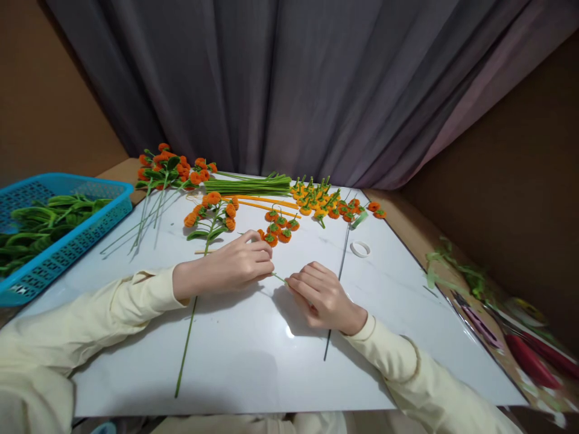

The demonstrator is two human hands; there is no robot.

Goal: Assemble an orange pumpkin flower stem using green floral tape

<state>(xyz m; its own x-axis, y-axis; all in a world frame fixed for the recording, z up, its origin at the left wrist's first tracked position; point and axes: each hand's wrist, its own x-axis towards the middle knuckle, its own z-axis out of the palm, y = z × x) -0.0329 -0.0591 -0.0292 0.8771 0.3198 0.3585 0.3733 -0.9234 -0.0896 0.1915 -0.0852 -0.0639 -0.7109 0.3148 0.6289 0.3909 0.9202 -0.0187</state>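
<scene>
Between my two hands runs a thin green strand, stretched just above the white tabletop. My left hand is closed on its left end; my right hand pinches the right end. Whether it is a wire or tape I cannot make out. Beneath my left wrist passes the long green stem of a finished-looking fuzzy branch with orange balls and leaves. Just beyond my left fingers sit several small orange fuzzy balls with green tops. A dark thin rod lies behind my right hand.
A blue basket of fuzzy green leaves stands left. Along the back lie orange-topped stems, green pipe cleaners and yellow pieces. A white ring lies right, with red-handled scissors beyond the tabletop's edge.
</scene>
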